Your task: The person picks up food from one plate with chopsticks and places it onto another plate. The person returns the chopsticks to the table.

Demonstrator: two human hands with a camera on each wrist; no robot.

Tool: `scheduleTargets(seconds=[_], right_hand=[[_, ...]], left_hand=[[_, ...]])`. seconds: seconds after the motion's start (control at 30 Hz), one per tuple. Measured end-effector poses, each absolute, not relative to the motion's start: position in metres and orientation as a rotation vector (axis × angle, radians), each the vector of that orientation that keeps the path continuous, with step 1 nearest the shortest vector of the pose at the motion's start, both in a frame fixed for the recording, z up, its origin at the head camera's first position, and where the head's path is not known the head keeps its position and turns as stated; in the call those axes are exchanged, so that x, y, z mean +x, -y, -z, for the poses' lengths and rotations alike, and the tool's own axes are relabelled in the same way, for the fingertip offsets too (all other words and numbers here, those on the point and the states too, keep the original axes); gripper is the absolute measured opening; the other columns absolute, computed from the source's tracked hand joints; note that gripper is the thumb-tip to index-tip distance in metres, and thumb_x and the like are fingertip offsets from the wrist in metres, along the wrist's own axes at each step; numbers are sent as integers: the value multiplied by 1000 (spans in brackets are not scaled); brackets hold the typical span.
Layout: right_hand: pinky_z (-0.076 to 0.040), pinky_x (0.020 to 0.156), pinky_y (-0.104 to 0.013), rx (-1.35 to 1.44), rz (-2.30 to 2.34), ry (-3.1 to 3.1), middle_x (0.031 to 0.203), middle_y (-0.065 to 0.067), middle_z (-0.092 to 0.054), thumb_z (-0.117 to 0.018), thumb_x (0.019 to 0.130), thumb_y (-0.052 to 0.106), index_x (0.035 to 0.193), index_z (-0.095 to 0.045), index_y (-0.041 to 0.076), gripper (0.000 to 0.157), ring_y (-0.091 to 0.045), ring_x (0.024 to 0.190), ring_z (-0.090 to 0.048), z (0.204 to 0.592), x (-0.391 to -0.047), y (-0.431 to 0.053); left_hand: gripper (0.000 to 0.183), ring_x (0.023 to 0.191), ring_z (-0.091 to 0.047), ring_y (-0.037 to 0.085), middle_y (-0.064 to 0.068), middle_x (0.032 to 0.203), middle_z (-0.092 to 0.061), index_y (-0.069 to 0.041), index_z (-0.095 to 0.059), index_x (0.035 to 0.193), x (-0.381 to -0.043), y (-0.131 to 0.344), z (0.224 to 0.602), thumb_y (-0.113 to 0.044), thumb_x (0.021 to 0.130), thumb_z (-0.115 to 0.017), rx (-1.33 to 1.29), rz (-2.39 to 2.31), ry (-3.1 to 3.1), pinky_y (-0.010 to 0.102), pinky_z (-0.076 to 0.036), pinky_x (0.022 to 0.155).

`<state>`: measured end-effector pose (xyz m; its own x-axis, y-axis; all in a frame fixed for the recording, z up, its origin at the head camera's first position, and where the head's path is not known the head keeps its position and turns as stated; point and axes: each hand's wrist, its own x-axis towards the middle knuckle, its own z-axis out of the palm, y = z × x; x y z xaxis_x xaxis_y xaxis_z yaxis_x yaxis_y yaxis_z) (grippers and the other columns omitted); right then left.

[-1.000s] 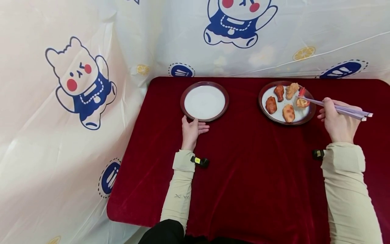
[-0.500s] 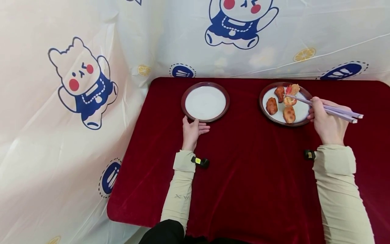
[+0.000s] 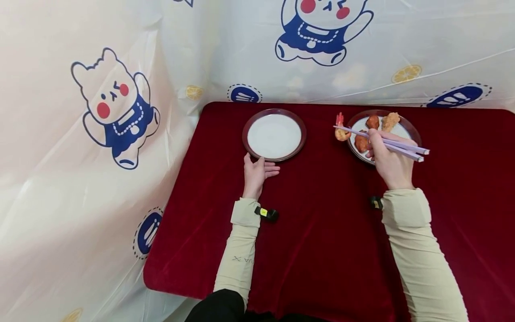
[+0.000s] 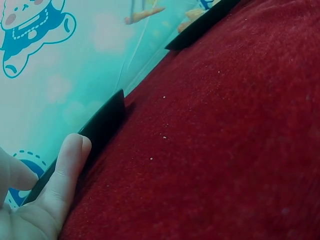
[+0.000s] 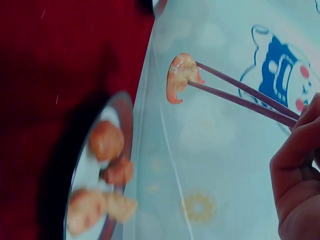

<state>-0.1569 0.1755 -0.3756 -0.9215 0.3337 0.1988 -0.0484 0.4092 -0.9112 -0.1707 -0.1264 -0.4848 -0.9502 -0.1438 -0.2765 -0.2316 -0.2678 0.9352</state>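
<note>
My right hand (image 3: 393, 164) grips a pair of lilac chopsticks (image 3: 402, 148). Their tips pinch a cooked shrimp (image 3: 343, 133) with a red tail; the right wrist view shows this shrimp (image 5: 181, 75) curled between the tips, off the plate. Under that hand is a brown-rimmed white plate (image 3: 415, 129) with a drumstick (image 3: 372, 121), a battered fried piece (image 3: 390, 120) and a glazed brown piece (image 3: 361, 142), partly covered by the hand. My left hand (image 3: 255, 175), its fingers extended, touches the near rim of a second, bare plate (image 3: 274, 136). One finger (image 4: 74, 155) lies along its dark outer side.
Both plates stand toward the far edge of a table covered in dark red velvet (image 3: 314, 232). Behind and to the left hangs a pale curtain (image 3: 225, 49) printed with cartoon figures. A strip of cloth separates the two plates.
My right hand has moved left with the chopsticks, carrying the shrimp from the food plate's right side past its left rim. The left hand stays at the bare plate.
</note>
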Motion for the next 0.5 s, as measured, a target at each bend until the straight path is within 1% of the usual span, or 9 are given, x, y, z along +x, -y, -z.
scheduleTargets(seconds=[0.07, 0.13, 0.2, 0.27, 0.3, 0.37, 0.5], right_hand=[[-46, 43, -10, -193, -1524, 2319, 53, 17, -60, -62, 92, 34, 73, -73, 11, 32, 4, 46, -57, 377, -159, -166], [-47, 43, -11, -148, -1525, 2329, 54, 15, -60, -61, 92, 34, 72, -72, 10, 33, 4, 46, -57, 378, -161, -156], [-49, 43, -12, -105, -1563, 2314, 55, 12, -61, -63, 92, 33, 77, -73, 5, 34, 3, 46, -57, 379, -162, -146], [-50, 43, -12, -77, -1585, 2318, 57, 11, -62, -63, 92, 32, 82, -74, 5, 31, 2, 46, -58, 380, -165, -137], [-50, 43, -12, -56, -1589, 2324, 58, 11, -62, -63, 92, 32, 86, -75, 3, 32, 3, 46, -58, 380, -165, -133], [-50, 44, -12, -7, -1600, 2327, 59, 10, -63, -63, 92, 32, 89, -76, 0, 34, 3, 47, -58, 381, -166, -124], [-51, 43, -13, 74, -1653, 2315, 63, -2, -67, -64, 92, 28, 91, -76, 0, 31, 1, 47, -59, 385, -168, -105]], left_hand=[[71, 74, -73, 24, 26, 103, -64, -18, 8, 156, -170, 126, 485, -15, 104, -39, -471, -2410, -1867, 40, -63, 76], [70, 74, -72, 23, 24, 101, -64, -18, 8, 156, -170, 126, 485, -14, 103, -38, -466, -2408, -1871, 40, -63, 76], [69, 73, -72, 23, 24, 100, -64, -17, 8, 156, -170, 126, 485, -13, 103, -37, -466, -2410, -1875, 40, -63, 75], [68, 72, -72, 23, 24, 99, -64, -16, 7, 156, -171, 126, 485, -12, 103, -36, -466, -2415, -1875, 40, -63, 75], [68, 71, -72, 23, 24, 98, -64, -16, 7, 156, -171, 126, 485, -12, 103, -36, -470, -2414, -1874, 40, -63, 74], [67, 70, -72, 23, 24, 97, -64, -15, 7, 156, -172, 126, 486, -11, 103, -34, -476, -2419, -1867, 40, -63, 74], [66, 68, -71, 22, 25, 97, -64, -15, 6, 156, -173, 127, 486, -11, 103, -33, -489, -2428, -1848, 40, -63, 73]])
